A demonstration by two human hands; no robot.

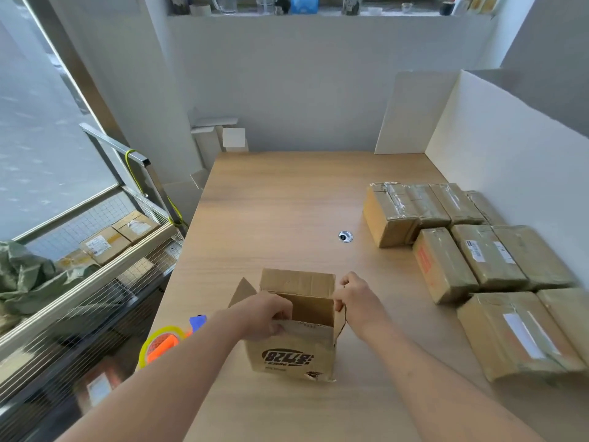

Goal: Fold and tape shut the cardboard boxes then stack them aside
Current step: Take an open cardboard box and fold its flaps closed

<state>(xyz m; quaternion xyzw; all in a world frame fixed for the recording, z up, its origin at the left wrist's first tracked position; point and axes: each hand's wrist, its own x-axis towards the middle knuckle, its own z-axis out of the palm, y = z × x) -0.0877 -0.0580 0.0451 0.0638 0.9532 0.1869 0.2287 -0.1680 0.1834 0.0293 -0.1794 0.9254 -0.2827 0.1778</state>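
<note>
An open cardboard box (pixel 291 352) with a black logo stands near the front of the wooden table (pixel 280 199). Its far flap stands upright and its left flap sticks outward. My left hand (pixel 263 315) grips the near flap at the box's left top edge. My right hand (pixel 357 298) pinches the right flap at the top right corner. A tape dispenser (pixel 165 341) with an orange and blue body and a yellowish tape roll lies at the table's left edge, just left of my left forearm.
Several taped cardboard boxes (pixel 468 250) lie in rows on the right side of the table, beside a white partition (pixel 497 154). A cable hole (pixel 345 236) sits mid-table. Left of the table stands a wire cart (pixel 105 266) holding parcels.
</note>
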